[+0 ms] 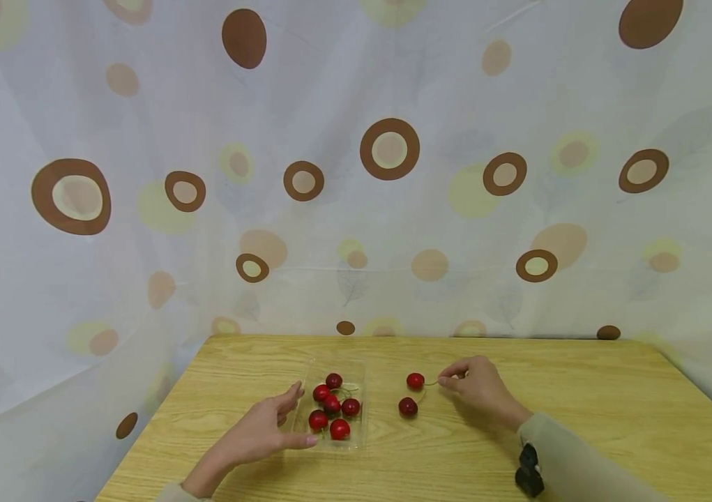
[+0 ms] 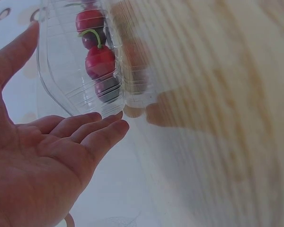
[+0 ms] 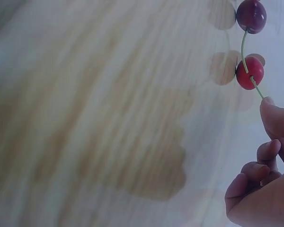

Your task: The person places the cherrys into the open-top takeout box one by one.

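Observation:
My right hand (image 1: 481,385) pinches the thin stem of a bright red cherry (image 1: 415,381) between thumb and fingertips. Beside it, a darker cherry (image 1: 408,407) with its own stem lies on the table. In the right wrist view the thumb meets the end of the stem on the red cherry (image 3: 250,73), and the dark cherry (image 3: 251,17) is beyond. A clear plastic box (image 1: 353,369) to the left contains several cherries (image 1: 351,407). Around its near left corner my left hand (image 1: 258,429) is spread, fingers extended. The left wrist view shows its fingertips right by the box wall (image 2: 61,92).
A wooden table (image 1: 594,411) lies under everything, its back edge against a patterned curtain (image 1: 343,223). The same cloth hangs at the left. Something black (image 1: 528,471) is strapped at the right wrist.

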Demonstrator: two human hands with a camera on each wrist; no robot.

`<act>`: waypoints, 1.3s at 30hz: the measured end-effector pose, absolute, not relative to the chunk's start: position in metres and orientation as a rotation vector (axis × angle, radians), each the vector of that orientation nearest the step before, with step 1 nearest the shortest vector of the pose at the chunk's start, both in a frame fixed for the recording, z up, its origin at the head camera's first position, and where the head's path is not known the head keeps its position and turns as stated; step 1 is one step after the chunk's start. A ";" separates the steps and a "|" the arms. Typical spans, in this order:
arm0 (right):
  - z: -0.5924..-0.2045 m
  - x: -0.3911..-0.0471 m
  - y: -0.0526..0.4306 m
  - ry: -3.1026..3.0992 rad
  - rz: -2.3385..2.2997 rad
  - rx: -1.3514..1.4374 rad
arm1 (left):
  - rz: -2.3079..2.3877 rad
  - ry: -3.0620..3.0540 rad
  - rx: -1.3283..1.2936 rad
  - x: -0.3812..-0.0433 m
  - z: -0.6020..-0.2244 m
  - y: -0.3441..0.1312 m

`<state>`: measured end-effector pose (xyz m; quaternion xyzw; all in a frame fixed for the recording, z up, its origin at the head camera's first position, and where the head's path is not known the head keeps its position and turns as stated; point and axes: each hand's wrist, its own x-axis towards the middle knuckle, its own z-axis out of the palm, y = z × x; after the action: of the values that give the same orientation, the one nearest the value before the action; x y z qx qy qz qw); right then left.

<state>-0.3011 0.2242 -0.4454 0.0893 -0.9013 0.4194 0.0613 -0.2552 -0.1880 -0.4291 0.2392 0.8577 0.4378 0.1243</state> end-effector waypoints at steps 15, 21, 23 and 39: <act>-0.424 -0.301 0.224 -2.686 1.369 0.270 | 1.261 2.512 0.685 -0.255 -0.431 -0.189; -0.413 -0.295 0.214 -2.688 1.399 0.303 | 1.258 2.520 0.687 -0.255 -0.431 -0.189; -0.409 -0.292 0.210 -2.687 1.416 0.325 | 1.256 2.519 0.693 -0.255 -0.431 -0.189; -0.395 -0.285 0.161 -2.655 1.537 0.607 | 1.264 2.519 0.698 -0.255 -0.429 -0.188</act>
<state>-0.2847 0.1606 -0.3952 0.1942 -0.8490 0.4914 0.0072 -0.2553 -0.1881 -0.4295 0.2388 0.8614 0.4322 0.1190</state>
